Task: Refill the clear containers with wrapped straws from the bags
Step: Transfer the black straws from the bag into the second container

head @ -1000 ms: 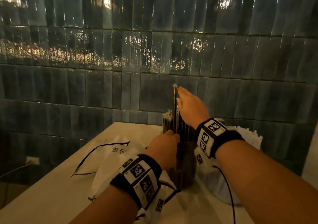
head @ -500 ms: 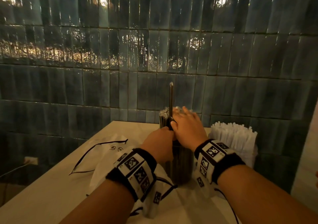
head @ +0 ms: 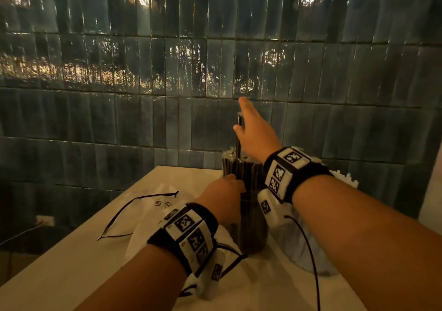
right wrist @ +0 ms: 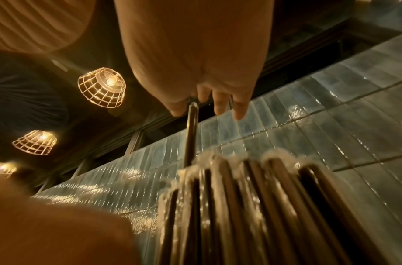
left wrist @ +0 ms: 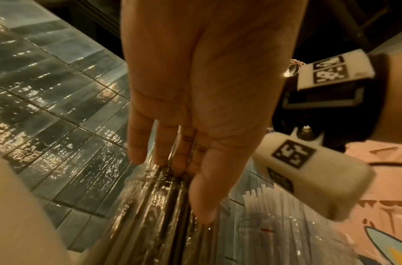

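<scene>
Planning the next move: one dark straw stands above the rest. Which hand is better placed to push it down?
Likely right: the right hand pinches the top of the raised straw; the left hand rests on the container.

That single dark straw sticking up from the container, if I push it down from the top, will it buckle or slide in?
Likely to bow: the straw is long and thin, pinched only at its top by the right hand. Its glossy wrapper probably slides easily. The container looks tightly packed, so expect resistance; the left hand rests against it.
</scene>
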`<state>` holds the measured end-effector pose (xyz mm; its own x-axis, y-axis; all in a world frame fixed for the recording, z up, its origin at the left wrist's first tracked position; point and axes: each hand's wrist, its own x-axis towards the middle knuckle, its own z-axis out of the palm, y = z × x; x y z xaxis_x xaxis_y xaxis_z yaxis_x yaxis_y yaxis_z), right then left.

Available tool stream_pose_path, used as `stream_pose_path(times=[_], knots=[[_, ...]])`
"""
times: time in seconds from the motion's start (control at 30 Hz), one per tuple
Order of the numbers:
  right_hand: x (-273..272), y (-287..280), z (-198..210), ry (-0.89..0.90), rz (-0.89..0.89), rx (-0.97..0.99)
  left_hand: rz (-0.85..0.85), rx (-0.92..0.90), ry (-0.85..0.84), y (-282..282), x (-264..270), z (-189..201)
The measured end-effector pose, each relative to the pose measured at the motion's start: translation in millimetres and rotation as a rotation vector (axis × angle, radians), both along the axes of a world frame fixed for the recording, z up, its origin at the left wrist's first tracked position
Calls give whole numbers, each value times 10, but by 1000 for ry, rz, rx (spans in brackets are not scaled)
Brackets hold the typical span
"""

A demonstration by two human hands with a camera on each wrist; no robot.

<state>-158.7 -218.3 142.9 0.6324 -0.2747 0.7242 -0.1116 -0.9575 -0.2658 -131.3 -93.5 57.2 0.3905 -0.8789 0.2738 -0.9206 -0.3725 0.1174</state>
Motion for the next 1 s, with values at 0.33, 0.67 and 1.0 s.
stream_pose_path(times=[0.33, 0.67, 1.0], knots=[[-99, -96, -734, 142, -125, -209, -56, -91, -41, 0, -17, -57], [32, -129, -337, 325, -117, 94, -28, -22, -15, 29, -19, -17], [375, -188, -220, 770, -132, 26, -47, -72, 1, -17, 40, -38]])
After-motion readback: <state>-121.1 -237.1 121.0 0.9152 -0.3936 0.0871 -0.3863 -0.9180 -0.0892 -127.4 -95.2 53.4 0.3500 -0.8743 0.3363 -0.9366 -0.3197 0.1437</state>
